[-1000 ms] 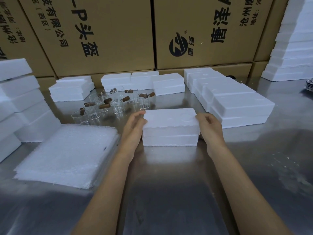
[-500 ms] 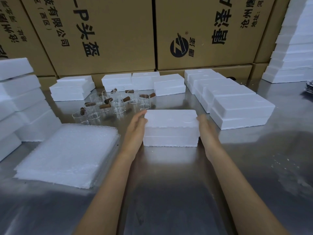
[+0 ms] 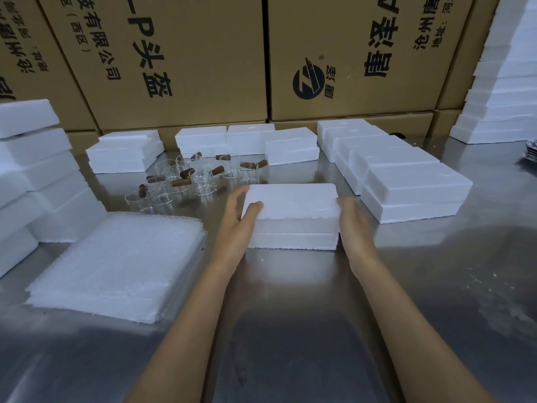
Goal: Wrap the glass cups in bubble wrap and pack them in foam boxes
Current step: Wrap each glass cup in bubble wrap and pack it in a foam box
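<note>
Take the closed foam box in the middle of the steel table as the landmark. Nearest the camera, both forearms reach toward it. The left hand grips its left end, thumb curled over the top edge of the lid and fingers round the far corner. The right hand lies against its right end with the palm on the side wall; its fingers are hidden behind the box, so I cannot tell whether they are curled or straight.

The box is probably very light and stiff but crumbly (its edges look ragged), so squeezing hard would likely dent it. The seam between lid and base runs along the front face, and the lid edge at both short ends looks the sensible place to hold for lifting it off.

Left of the box and slightly nearer lies the bubble wrap stack, soft, limp sheets best peeled one at a time from a corner.

Beyond the box to the left stand the glass cups, unwrapped, crowded together and some touching. They are likely smooth, slippery and breakable; the brown side handles offer a surer hold than the thin walls, and lifting one straight up should avoid knocking its neighbours.

Farther still, more foam boxes line the table in front of cardboard cartons.
</note>
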